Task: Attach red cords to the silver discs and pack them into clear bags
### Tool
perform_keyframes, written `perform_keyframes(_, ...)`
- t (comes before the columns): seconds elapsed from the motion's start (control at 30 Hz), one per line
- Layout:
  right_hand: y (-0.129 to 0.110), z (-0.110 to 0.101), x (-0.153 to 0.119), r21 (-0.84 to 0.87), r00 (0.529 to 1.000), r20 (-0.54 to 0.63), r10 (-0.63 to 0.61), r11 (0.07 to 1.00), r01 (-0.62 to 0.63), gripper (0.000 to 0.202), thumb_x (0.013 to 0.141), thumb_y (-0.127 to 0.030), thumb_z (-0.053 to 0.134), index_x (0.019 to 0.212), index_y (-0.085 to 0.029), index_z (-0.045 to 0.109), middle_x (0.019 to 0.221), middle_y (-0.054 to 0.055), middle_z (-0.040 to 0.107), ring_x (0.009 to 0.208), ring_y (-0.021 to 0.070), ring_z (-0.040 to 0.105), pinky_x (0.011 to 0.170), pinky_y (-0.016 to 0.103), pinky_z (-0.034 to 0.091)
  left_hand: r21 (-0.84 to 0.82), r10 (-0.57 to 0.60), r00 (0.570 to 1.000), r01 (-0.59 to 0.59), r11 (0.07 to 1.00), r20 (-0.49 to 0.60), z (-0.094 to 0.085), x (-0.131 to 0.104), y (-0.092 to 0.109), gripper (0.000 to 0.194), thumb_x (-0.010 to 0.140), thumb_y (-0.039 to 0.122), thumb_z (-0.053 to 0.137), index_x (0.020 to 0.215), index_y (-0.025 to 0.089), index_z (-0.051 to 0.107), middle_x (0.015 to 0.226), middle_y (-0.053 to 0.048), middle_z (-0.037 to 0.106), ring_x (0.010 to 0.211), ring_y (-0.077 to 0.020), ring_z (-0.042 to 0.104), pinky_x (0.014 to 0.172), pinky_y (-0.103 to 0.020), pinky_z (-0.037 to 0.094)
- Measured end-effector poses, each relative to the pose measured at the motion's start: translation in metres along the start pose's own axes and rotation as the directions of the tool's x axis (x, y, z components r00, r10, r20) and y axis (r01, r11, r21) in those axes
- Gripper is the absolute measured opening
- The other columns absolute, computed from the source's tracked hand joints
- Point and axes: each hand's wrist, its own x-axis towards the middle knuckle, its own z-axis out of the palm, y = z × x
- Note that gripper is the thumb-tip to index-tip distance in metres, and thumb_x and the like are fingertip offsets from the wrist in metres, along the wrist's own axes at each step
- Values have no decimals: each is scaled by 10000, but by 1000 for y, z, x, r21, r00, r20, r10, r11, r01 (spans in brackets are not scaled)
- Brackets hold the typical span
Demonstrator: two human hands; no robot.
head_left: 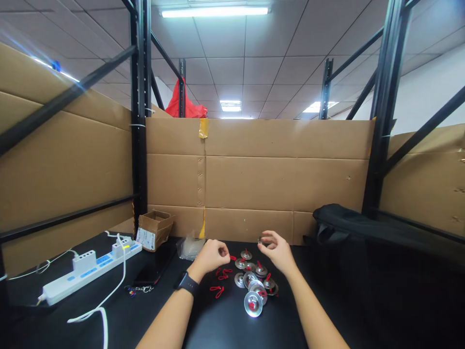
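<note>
Several shiny metal discs [253,304] with red cord loops lie in a loose cluster on the black table [218,325]. My left hand [214,255], with a dark watch on its wrist, is left of the cluster; its fingertips are pinched around the end of a red cord [233,258]. Separate red cord loops [217,291] rest just below that hand. On the cluster's right, my right hand [275,248] is raised, with thumb and index finger holding a small metal disc [259,240] seen nearly edge-on.
At the left lie a white power strip [90,269] with a cable and a dark phone [147,276] with a keychain. An open cardboard box [155,230] and a clear plastic bag [190,247] stand at the back. A black bag [345,252] fills the right.
</note>
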Motion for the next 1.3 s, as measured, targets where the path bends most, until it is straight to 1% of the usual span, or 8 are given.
perform_keyframes(0.1,26,-32,7,-383,999,-26,34,923,-41,257,656,-314,720,892,-213,710,893,64,755,676,182,651,668,294,484,32,0,977,-7,999,213,-11,-3,-17,215,659,195,595,750,149,783,638,-9,699,591,-123,592,578,-201,400)
perform_keyframes(0.2,55,-52,7,-546,988,8,154,828,-125,188,648,-270,699,823,-212,737,858,70,765,821,230,697,701,278,475,44,13,950,-29,999,313,-16,-7,-27,211,670,221,630,788,175,799,654,-2,690,623,-127,598,593,-203,405)
perform_keyframes(0.4,83,-52,3,-609,966,84,246,779,-146,234,633,-227,728,862,-184,748,924,89,765,892,231,702,752,267,475,67,80,970,-97,993,228,-8,-9,-19,359,628,223,714,982,243,766,1007,-32,675,911,-191,616,803,-259,470)
perform_keyframes(0.6,76,-50,-1,-614,950,162,268,781,-115,290,652,-309,779,921,-203,748,977,76,752,935,226,686,785,269,468,-74,281,919,-271,960,278,14,-11,15,447,679,263,762,1123,291,713,1130,-23,661,1045,-203,602,952,-293,432)
perform_keyframes(0.73,72,-50,-1,-661,938,136,320,734,-154,252,692,-335,755,922,-232,742,1045,61,736,1011,238,666,832,292,455,-35,284,904,-288,957,319,27,-11,29,328,671,358,822,992,316,766,1044,-1,682,987,-199,609,900,-279,425)
perform_keyframes(0.97,59,-46,-2,-725,944,97,315,672,-150,292,746,-348,691,1032,-287,696,1217,73,658,1192,302,559,895,430,412,5,277,870,-306,952,408,44,-10,27,219,755,226,749,968,278,754,847,19,725,774,-155,643,725,-233,425)
perform_keyframes(1.17,40,-39,-4,-723,950,113,291,680,-122,285,779,-346,663,1061,-303,676,1275,80,623,1221,322,525,899,491,391,122,252,941,-284,951,227,38,-14,34,420,705,348,804,1110,323,697,1184,-27,673,1092,-257,591,917,-328,410)
perform_keyframes(1.3,38,-36,-4,-727,949,115,295,676,-122,287,777,-340,671,1062,-311,677,1278,75,622,1230,328,515,905,499,383,115,281,933,-311,943,224,39,-15,33,419,826,353,707,1239,370,638,1248,-22,666,1146,-260,583,970,-367,376)
